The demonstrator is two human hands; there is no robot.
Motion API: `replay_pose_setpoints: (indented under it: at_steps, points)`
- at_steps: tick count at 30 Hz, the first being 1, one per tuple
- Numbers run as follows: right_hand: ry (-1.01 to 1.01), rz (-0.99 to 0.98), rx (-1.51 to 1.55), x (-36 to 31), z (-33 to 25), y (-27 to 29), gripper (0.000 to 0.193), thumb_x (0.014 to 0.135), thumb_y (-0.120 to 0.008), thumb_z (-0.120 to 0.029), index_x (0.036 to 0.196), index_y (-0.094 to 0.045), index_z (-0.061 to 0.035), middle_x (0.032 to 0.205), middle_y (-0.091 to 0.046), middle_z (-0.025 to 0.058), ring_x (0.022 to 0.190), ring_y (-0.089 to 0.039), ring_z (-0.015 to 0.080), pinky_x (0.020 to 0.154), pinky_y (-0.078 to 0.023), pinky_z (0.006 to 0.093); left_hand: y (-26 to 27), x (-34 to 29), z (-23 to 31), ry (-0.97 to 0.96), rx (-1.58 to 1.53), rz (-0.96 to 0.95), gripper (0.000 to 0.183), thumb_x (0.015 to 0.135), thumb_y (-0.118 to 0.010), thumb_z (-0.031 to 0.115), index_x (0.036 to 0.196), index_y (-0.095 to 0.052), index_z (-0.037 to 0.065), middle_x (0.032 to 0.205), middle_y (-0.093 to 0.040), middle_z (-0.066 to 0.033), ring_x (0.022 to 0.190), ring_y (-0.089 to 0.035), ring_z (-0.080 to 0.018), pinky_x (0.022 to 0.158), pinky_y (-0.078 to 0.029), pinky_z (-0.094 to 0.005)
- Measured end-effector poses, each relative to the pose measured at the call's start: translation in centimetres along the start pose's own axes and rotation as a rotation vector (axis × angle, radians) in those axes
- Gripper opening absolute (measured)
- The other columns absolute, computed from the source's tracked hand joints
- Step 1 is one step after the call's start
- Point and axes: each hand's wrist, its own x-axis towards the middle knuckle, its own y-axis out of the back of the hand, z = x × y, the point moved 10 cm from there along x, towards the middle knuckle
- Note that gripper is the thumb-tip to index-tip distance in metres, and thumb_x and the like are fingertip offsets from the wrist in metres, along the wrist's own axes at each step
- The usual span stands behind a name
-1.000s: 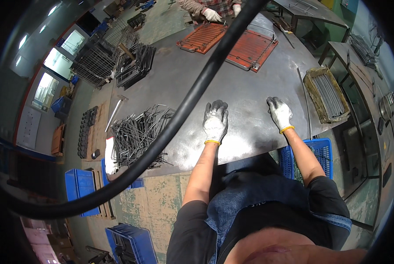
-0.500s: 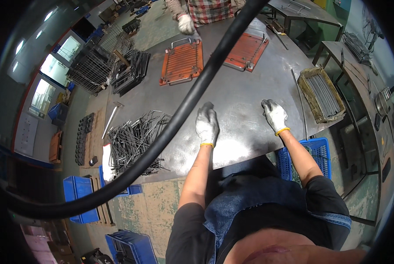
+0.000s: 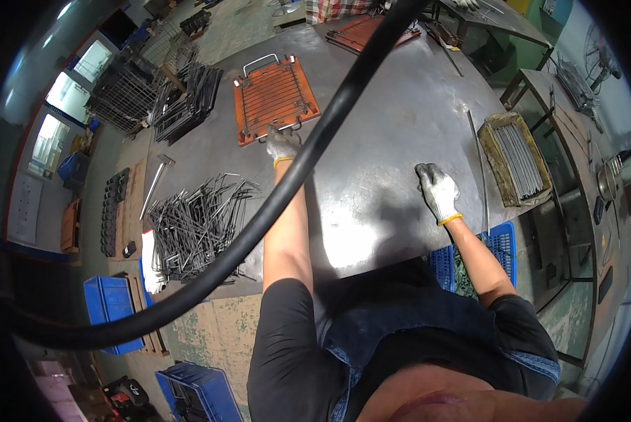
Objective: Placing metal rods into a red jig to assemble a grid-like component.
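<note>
An orange plate (image 3: 272,98) with a row of dark rods across it and a silver handle at its far end lies on the metal table. My left hand (image 3: 283,145), in a white glove with grey fingers, is closed on the plate's near edge; the fingertips are partly hidden there. Well to the right, my right hand (image 3: 438,190) rests on the tabletop in a matching glove. Its fingers are curled in, and no object shows in them. Between the hands lies bare grey metal (image 3: 371,155).
Loose bent rods (image 3: 201,228) are heaped at left, near a hammer (image 3: 156,184). Dark wire frames (image 3: 188,102) stand behind. A second orange plate (image 3: 357,34) lies by a person in plaid. Right sits a rod box (image 3: 518,158). A black cable (image 3: 298,169) crosses the view.
My left hand has reached forward from the open tabletop to the orange plate, which lies nearer and slightly turned. The second orange plate has shifted away. My right hand has barely moved.
</note>
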Motion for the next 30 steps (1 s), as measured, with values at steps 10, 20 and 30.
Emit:
replay_pose_setpoints:
  at_steps: [10,20,30]
  points:
    - [-0.011,-0.107,0.165,0.3,-1.5,-2.7,0.031,0.092,-0.055,-0.035,0.09,-0.065,-0.005,0.07,-0.063,0.0108,0.055,-0.063,0.019,0.055,-0.046,0.0334,3.0,-1.3,-0.9,0.041,-0.162,0.087,0.029,0.1,-0.034,0.024,0.084,-0.052,0.008,0.077,-0.056,-0.0073,0.074,-0.058,-0.0269,0.075,-0.052,-0.0487]
    - [-0.106,0.079,0.457,0.6,2.0,0.3,0.028,0.095,-0.05,-0.027,0.112,-0.062,-0.0078,0.084,-0.071,0.0082,0.055,-0.064,0.015,0.054,-0.05,0.028,1.0,-21.9,-2.5,0.215,0.179,-0.06,0.031,0.101,-0.04,0.035,0.106,-0.052,0.006,0.068,-0.049,-0.0026,0.055,-0.053,-0.0172,0.057,-0.051,-0.0333]
    - [0.157,0.438,0.11,-1.4,3.8,3.4,0.023,0.092,-0.051,-0.021,0.104,-0.064,-0.0054,0.077,-0.067,0.0132,0.059,-0.066,0.0241,0.058,-0.05,0.0341,8.8,-28.3,2.0,0.284,0.057,-0.012,0.023,0.096,-0.056,0.028,0.098,-0.057,0.005,0.052,-0.036,0.0008,0.039,-0.034,-0.012,0.037,-0.035,-0.0261]
